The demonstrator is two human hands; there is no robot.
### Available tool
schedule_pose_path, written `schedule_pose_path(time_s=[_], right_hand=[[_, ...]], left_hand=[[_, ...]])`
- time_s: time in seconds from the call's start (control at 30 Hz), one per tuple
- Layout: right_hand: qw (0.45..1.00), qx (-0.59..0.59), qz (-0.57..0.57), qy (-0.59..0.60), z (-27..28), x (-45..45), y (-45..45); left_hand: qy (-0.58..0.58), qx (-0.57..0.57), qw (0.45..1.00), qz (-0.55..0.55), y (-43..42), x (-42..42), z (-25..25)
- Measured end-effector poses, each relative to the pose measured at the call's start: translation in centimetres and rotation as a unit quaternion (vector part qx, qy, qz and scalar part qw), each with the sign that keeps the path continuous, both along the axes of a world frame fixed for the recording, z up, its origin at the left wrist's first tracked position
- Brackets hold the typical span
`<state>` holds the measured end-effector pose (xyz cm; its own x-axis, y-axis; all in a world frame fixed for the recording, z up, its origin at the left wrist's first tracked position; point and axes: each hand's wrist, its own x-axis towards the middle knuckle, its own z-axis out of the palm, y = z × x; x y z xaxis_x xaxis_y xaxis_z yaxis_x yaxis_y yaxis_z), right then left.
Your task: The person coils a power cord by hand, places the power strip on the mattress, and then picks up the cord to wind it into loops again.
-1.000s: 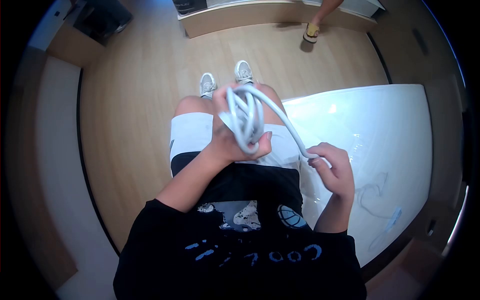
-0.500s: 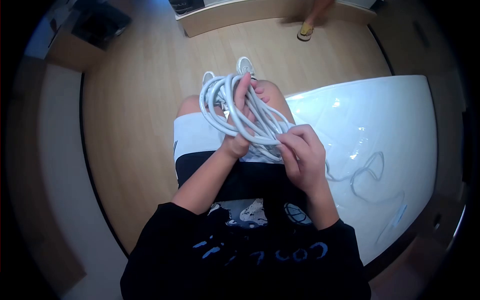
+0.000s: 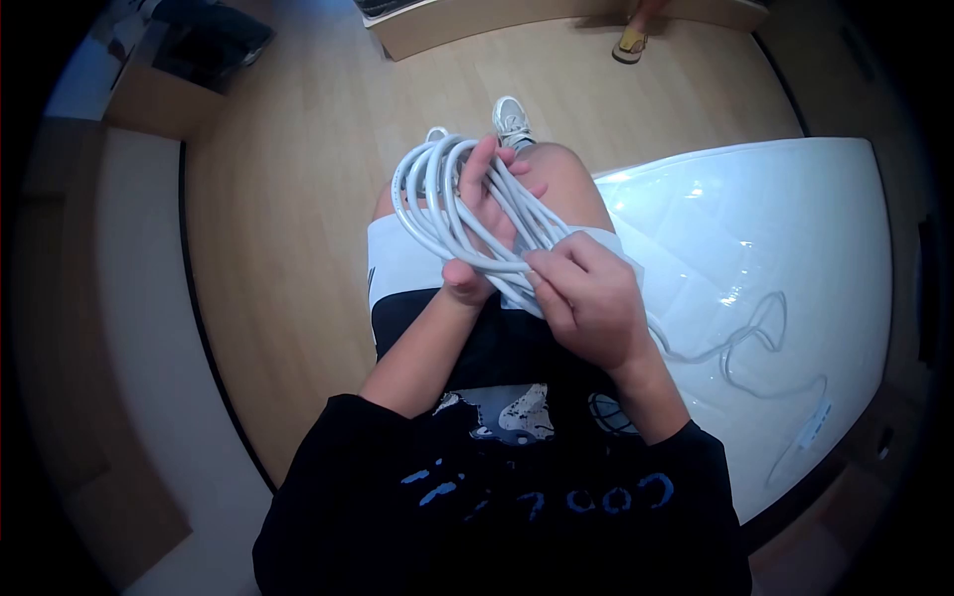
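1 head-worn view from above the lap, facing forward and down, close over the hands [image 3: 542, 248].

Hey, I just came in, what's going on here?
A seated person has a coil of pale cable looped around their open left hand, while their right hand pinches the strands at the coil's near side. More thin cable lies loosely curved on the glossy white surface to their right.
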<state>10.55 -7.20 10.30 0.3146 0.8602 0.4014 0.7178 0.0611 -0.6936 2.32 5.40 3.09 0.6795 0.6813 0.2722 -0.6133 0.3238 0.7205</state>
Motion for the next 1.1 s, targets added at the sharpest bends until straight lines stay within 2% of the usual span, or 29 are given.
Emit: schedule_pose_path(time_s=[0.17, 0.3, 0.37, 0.43, 0.5, 0.6, 0.67, 0.83, 0.93, 1.1], right_hand=[[0.999, -0.032, 0.013, -0.006, -0.2, -0.7, -0.3], [0.998, -0.021, 0.026, -0.06, 0.5, 0.8, -1.1], [0.999, -0.01, -0.041, 0.009, -0.5, 1.3, -1.0], [0.994, -0.049, -0.035, 0.09, -1.0, 1.5, -0.9], [0.973, -0.138, 0.044, 0.18, -1.2, 1.6, -0.8], [0.969, -0.171, 0.015, 0.178, 0.2, 1.6, -1.3], [0.974, -0.183, -0.007, 0.136, -0.6, 2.2, -2.0], [0.991, -0.119, 0.021, 0.063, -2.6, 2.0, -3.0], [0.988, -0.135, 0.04, 0.069, -2.5, 1.4, -2.5], [0.977, -0.168, 0.037, 0.125, -1.7, 0.8, -2.3]], left_hand=[[-0.021, -0.047, 0.999, -0.004, -0.3, -0.3, 0.4], [-0.14, -0.103, 0.981, -0.084, 0.5, -0.8, 0.5], [-0.184, -0.13, 0.966, -0.126, 1.1, -1.1, 0.7], [-0.183, -0.128, 0.967, -0.121, 1.0, -1.0, 0.9], [-0.185, -0.122, 0.968, -0.119, 1.0, -0.8, 1.0], [-0.178, -0.121, 0.975, -0.05, 1.6, -1.0, 1.1], [-0.164, -0.134, 0.977, 0.006, 2.4, -1.6, 1.5], [-0.079, 0.015, 0.981, 0.174, 5.2, -2.8, 0.6], [-0.054, 0.05, 0.975, 0.212, 5.6, -3.5, 1.0], [-0.104, -0.001, 0.974, 0.201, 5.6, -4.5, 1.8]])
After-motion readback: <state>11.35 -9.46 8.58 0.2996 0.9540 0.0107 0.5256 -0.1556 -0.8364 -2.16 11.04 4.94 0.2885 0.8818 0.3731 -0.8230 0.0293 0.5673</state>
